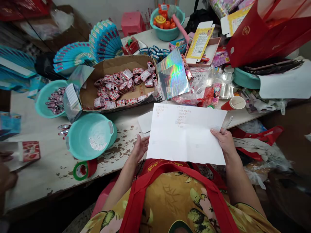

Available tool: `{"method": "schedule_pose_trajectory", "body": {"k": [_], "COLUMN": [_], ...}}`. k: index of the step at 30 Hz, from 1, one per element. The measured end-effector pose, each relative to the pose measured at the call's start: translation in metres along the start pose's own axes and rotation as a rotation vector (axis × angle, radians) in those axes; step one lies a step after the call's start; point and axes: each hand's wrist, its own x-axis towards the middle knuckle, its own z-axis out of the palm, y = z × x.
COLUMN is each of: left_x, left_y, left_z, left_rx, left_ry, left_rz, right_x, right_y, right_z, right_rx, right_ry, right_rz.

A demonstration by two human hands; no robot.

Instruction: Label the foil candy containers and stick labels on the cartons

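A creased white sheet of paper (184,139) with handwriting near its top lies across the front of my body. My right hand (224,140) grips its right edge, thumb on top and fingers underneath. At the left edge is my left hand (141,147), palm up with its fingers apart; the fingertips go behind the paper, so any contact there is hidden. A white card or lid (145,122) shows partly behind the sheet. Beyond it, a cardboard box (109,66) lined with shiny film holds several red-and-white wrapped packets (126,74).
Left of the paper are a teal basin (73,139) with white pieces, another basin (41,103) of wrapped items, and tape rolls (81,170). A co-worker's hand (8,181) is at far left. A paper cup (236,103) and red bag (257,42) are right.
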Motion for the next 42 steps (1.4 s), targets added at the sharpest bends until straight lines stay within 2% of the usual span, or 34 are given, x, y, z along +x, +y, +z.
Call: {"method": "schedule_pose_trajectory", "body": {"k": [2,4,6,8,12,18,22,30,36,42], "left_x": [0.008,0.016,0.022,0.026,0.031,0.04,0.045,0.056,0.058,0.057], "left_y": [0.039,0.071,0.092,0.102,0.104,0.111,0.117,0.111,0.109,0.106], "left_z": [0.015,0.034,0.054,0.072,0.095,0.112,0.12,0.127,0.129,0.131], "left_rx": [-0.055,0.011,0.096,0.114,0.067,0.12,0.164,0.208,0.242,0.243], "left_ry": [-0.148,-0.223,-0.223,-0.191,-0.195,-0.312,-0.403,-0.459,-0.427,-0.452], "left_rz": [0.025,0.061,0.072,0.063,0.034,0.006,-0.023,-0.051,-0.082,-0.063], "right_x": [-0.009,-0.019,-0.028,-0.036,-0.053,-0.073,-0.078,-0.089,-0.098,-0.105], "right_y": [0.0,-0.002,-0.002,0.0,0.008,0.014,0.01,0.006,0.011,0.014], "right_z": [0.002,0.003,0.002,-0.002,-0.011,-0.024,-0.029,-0.022,-0.019,-0.018], "right_rx": [0.011,0.001,-0.022,-0.04,-0.004,0.135,0.123,0.049,0.053,0.101], "right_ry": [-0.002,-0.01,0.007,0.046,0.122,0.186,0.262,0.362,0.411,0.464], "right_rz": [0.0,-0.019,-0.05,-0.061,-0.026,0.044,-0.016,-0.116,-0.099,-0.105]}}
